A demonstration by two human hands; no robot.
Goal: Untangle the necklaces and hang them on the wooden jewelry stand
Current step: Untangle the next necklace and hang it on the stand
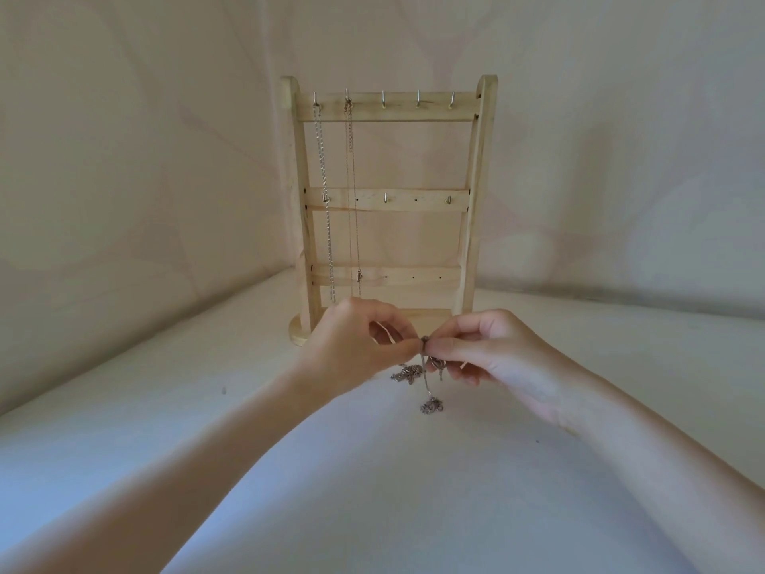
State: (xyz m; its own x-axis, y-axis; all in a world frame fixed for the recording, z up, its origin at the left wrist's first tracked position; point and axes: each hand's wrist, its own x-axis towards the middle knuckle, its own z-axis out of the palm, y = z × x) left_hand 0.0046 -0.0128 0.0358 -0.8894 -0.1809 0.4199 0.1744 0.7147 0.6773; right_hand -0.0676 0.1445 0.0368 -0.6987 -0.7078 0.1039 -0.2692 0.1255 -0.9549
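Both hands, left (356,345) and right (480,350), pinch a knotted chain (426,366) before the stand (389,200); untangling is underway, and the next move needs gentle teasing apart.

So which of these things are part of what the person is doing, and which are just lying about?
Part of the job:
- tangled chains, pinched by the left hand and right hand
- wooden stand
- two necklaces already hung: thick chain, thin chain
- free hooks

Just there:
- white tabletop
- cloth backdrop
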